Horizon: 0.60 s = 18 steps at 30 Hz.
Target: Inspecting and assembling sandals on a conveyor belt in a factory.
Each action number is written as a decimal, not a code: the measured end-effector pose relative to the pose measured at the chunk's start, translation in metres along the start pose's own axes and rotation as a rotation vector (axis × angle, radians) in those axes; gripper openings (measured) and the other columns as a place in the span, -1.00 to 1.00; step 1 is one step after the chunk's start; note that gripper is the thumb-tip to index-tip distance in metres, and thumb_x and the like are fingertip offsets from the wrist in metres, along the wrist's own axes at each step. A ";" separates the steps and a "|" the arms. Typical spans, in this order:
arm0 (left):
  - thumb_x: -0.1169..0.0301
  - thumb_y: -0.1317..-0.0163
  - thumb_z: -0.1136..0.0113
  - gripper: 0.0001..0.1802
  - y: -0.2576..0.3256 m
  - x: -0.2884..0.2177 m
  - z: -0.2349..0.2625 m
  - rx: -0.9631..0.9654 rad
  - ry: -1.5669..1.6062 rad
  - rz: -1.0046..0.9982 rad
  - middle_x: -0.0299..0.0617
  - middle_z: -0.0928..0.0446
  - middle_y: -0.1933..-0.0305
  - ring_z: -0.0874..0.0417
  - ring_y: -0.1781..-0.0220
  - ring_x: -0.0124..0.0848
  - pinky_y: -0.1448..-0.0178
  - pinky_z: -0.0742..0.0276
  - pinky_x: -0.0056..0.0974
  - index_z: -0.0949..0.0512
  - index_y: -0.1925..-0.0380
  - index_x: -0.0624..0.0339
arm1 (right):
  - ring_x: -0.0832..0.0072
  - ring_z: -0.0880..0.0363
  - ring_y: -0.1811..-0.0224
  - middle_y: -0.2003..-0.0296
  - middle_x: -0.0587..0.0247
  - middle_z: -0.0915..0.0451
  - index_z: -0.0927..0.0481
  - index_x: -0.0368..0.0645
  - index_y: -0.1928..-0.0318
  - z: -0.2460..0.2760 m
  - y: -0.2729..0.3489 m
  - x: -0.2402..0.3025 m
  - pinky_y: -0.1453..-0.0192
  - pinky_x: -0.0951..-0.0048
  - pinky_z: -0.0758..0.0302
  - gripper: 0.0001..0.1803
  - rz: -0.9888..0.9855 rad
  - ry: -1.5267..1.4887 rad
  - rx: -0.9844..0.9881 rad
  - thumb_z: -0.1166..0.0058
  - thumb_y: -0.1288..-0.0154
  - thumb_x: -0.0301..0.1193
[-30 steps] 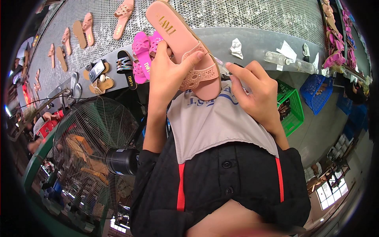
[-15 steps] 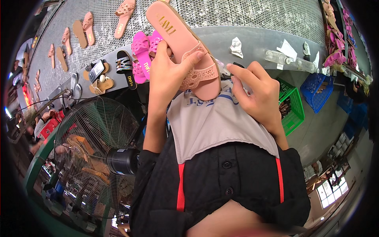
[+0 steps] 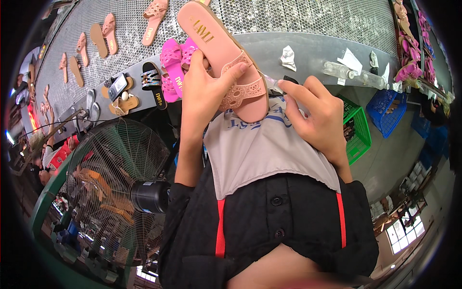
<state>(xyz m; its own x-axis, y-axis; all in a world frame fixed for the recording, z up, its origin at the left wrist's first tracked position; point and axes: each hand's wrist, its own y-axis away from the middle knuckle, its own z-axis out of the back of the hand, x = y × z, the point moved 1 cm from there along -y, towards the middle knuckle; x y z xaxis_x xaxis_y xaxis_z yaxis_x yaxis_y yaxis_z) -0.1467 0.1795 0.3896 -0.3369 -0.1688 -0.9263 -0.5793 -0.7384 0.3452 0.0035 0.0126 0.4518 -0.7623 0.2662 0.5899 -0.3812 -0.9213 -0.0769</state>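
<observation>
My left hand (image 3: 204,86) is closed round a pink slide sandal (image 3: 207,38), its thumb on the cut-out, studded strap and its fingers behind the far side. The sandal tilts upright, toe end near my apron and insole facing me. My right hand (image 3: 315,111) is closed just to the right of the strap. Between its fingertips sits a small clear, thin-tipped thing (image 3: 272,84), its tip close to the sandal's right edge. Most of that thing is hidden, and whether the tip touches the sandal I cannot tell.
Beyond a grey ledge (image 3: 308,45), a metal mesh conveyor (image 3: 269,14) carries pink sandals (image 3: 109,33). Magenta sandals (image 3: 172,60) and a black sandal (image 3: 153,82) lie left; clear bottles (image 3: 335,70) lie right. A large fan (image 3: 115,188) stands left, green (image 3: 358,135) and blue crates (image 3: 386,113) right.
The sandal has barely shifted in my left hand. My right hand has moved very slightly to the right. Sandals on the conveyor have crept a little to the right.
</observation>
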 end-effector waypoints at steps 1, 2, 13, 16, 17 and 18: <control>0.27 -0.19 -0.50 -0.34 0.000 0.000 0.000 0.000 0.001 0.000 0.02 -0.67 0.02 -0.73 0.02 -0.36 -0.01 -0.66 -0.32 -0.40 -0.14 0.44 | 0.45 -0.44 0.62 0.50 0.35 -0.40 -0.73 0.00 0.07 0.000 0.000 0.000 0.55 0.38 -0.36 -0.64 0.001 -0.001 0.001 -0.27 -0.07 -0.54; 0.27 -0.19 -0.50 -0.33 0.000 0.000 0.001 0.000 0.003 0.003 0.02 -0.67 0.02 -0.73 0.02 -0.36 0.00 -0.66 -0.32 -0.40 -0.14 0.44 | 0.45 -0.44 0.62 0.50 0.36 -0.40 -0.73 0.00 0.06 0.000 0.000 0.001 0.55 0.38 -0.36 -0.64 0.001 -0.002 0.003 -0.27 -0.07 -0.54; 0.28 -0.20 -0.49 -0.34 0.004 0.004 0.003 0.009 -0.001 -0.006 0.01 -0.66 0.03 -0.72 0.02 -0.37 0.00 -0.66 -0.32 -0.40 -0.14 0.45 | 0.40 -0.47 0.61 0.49 0.32 -0.41 -0.73 0.01 0.07 0.006 0.004 0.004 0.54 0.36 -0.37 -0.66 -0.022 -0.027 0.049 -0.25 -0.09 -0.53; 0.29 -0.20 -0.49 -0.34 0.006 0.006 0.004 0.005 0.013 -0.019 0.01 -0.66 0.02 -0.72 0.01 -0.37 0.00 -0.66 -0.32 -0.40 -0.14 0.45 | 0.39 -0.47 0.60 0.50 0.32 -0.41 -0.74 0.01 0.08 0.007 0.004 0.006 0.54 0.35 -0.37 -0.67 -0.035 -0.042 0.060 -0.25 -0.09 -0.53; 0.28 -0.20 -0.49 -0.34 0.005 0.007 0.004 0.005 0.016 -0.023 0.02 -0.66 0.01 -0.72 0.01 -0.37 0.00 -0.66 -0.32 -0.40 -0.14 0.45 | 0.39 -0.47 0.60 0.50 0.32 -0.42 -0.74 0.01 0.09 0.007 0.005 0.005 0.53 0.35 -0.37 -0.67 -0.048 -0.046 0.065 -0.25 -0.09 -0.54; 0.28 -0.19 -0.50 -0.34 0.004 0.008 0.004 0.005 0.020 -0.027 0.02 -0.66 0.01 -0.72 0.01 -0.37 0.00 -0.66 -0.33 -0.40 -0.14 0.45 | 0.39 -0.47 0.60 0.50 0.32 -0.42 -0.74 0.01 0.09 0.006 0.005 0.005 0.53 0.35 -0.37 -0.67 -0.050 -0.048 0.064 -0.25 -0.09 -0.54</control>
<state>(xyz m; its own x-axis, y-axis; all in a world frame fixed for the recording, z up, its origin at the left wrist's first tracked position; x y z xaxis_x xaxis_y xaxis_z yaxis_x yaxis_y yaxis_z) -0.1545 0.1776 0.3840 -0.3067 -0.1618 -0.9379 -0.5916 -0.7395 0.3211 0.0013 0.0076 0.4589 -0.7167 0.3003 0.6294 -0.3831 -0.9237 0.0045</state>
